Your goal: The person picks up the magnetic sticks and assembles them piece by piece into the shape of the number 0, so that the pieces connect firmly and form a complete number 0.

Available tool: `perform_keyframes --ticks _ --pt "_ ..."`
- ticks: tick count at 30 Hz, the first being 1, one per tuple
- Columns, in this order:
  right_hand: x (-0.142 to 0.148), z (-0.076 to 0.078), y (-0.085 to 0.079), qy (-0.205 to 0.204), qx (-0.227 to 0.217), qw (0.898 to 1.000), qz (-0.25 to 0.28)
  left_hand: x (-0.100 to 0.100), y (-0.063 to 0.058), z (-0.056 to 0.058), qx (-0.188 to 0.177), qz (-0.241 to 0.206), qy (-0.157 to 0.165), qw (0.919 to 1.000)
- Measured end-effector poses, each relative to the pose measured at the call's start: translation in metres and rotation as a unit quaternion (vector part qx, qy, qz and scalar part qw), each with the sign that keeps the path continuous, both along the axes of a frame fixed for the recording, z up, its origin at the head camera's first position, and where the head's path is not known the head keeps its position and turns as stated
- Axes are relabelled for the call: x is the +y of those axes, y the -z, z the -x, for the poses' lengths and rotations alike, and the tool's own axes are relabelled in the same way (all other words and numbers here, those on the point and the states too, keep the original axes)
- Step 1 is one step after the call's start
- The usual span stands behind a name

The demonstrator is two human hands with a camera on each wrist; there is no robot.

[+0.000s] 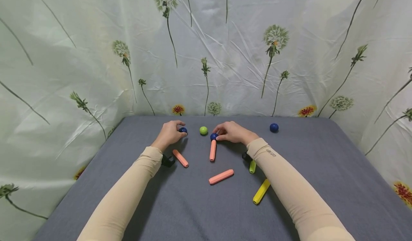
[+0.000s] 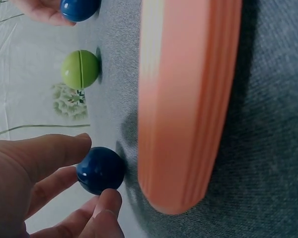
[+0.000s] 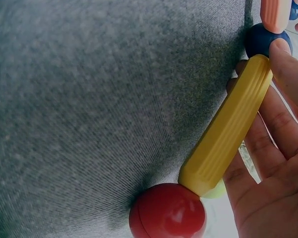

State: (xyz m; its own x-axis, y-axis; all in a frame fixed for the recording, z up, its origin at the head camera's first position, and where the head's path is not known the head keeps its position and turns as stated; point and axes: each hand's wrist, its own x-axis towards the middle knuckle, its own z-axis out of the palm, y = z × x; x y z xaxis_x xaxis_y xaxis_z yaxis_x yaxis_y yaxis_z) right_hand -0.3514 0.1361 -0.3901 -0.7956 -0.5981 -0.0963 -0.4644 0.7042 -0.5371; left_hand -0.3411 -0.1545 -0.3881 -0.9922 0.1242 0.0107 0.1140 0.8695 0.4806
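Note:
In the head view my left hand [image 1: 170,133] is at the table's back left, thumb and fingers pinching a glossy blue ball [image 2: 101,170]. My right hand [image 1: 234,132] pinches a second blue ball [image 1: 214,137] near the middle. A salmon ridged rod [image 1: 212,151] meets that ball on its near side. From the right wrist, a yellow rod [image 3: 226,126] runs from the same ball to a red ball [image 3: 168,212], with fingers behind the rod. My right hand hides this rod and the red ball from the head camera. Between both hands sits a green ball [image 1: 203,130].
Two loose salmon rods [image 1: 181,158] [image 1: 221,176] lie nearer on the grey cloth [image 1: 193,205]. Under the right forearm, a green rod [image 1: 252,166] and a yellow rod [image 1: 261,191] are partly covered. Another blue ball [image 1: 274,127] sits back right. A floral curtain [image 1: 238,69] hangs behind.

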Motion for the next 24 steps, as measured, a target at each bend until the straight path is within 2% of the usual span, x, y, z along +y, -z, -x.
perform_keyframes --ticks 7,14,20,24 --pt "-0.001 0.000 -0.002 0.003 -0.001 1.000 -0.004 -0.001 0.006 0.005 -0.010 -0.001 0.000 1.0000" --pt "-0.001 0.001 -0.002 0.001 -0.002 1.000 -0.005 -0.002 0.010 0.007 -0.002 0.005 0.009 0.9999" --pt "-0.001 0.002 -0.002 0.002 -0.001 1.000 -0.008 0.001 0.005 -0.001 0.001 -0.004 0.014 0.9999" --pt "0.000 0.002 -0.001 0.001 0.001 1.000 -0.008 0.007 0.000 -0.010 0.000 0.002 0.039 0.9992"
